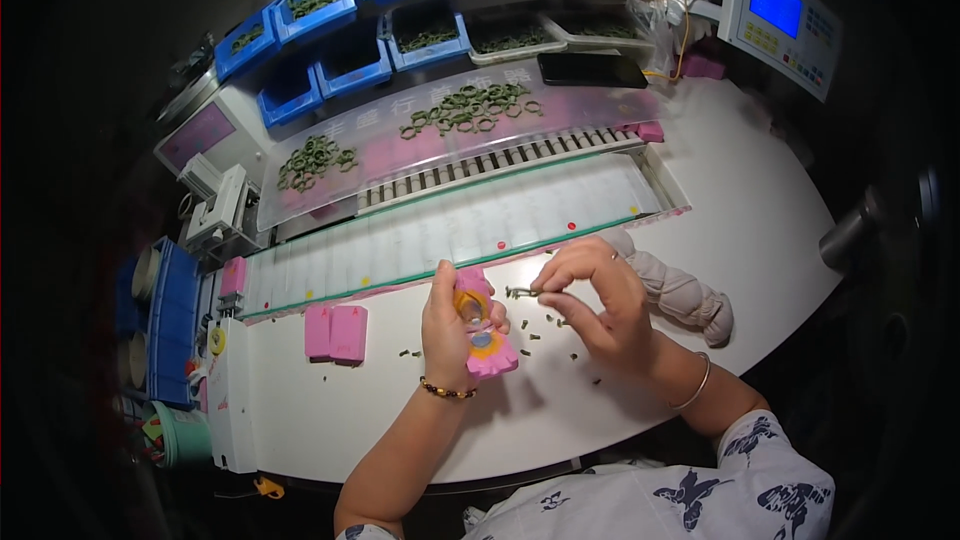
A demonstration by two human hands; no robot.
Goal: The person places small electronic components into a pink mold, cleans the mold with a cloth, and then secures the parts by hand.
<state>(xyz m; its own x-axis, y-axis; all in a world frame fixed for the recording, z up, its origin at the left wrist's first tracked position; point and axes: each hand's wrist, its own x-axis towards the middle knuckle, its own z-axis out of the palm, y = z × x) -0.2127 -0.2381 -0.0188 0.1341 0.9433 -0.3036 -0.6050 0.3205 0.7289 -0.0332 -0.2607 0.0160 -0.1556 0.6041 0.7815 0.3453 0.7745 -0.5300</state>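
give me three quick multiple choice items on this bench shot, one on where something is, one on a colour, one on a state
1. Where do the two spare pink blocks lie?
A. on the white table, on the person's left
B. in a blue bin
C. on the screen unit

2. What colour is the block in the left hand?
A. green
B. pink
C. black

3. What is the right hand doing?
A. lying flat
B. pinching a small dark part
C. pressing the screen

Key: 1 A, they sit left of the left hand; 2 B, its body is pink; 3 B, fingertips close on the part.

A blue rectangular screen [775, 2] is set in a white control panel [783, 20] at the bench's far right.
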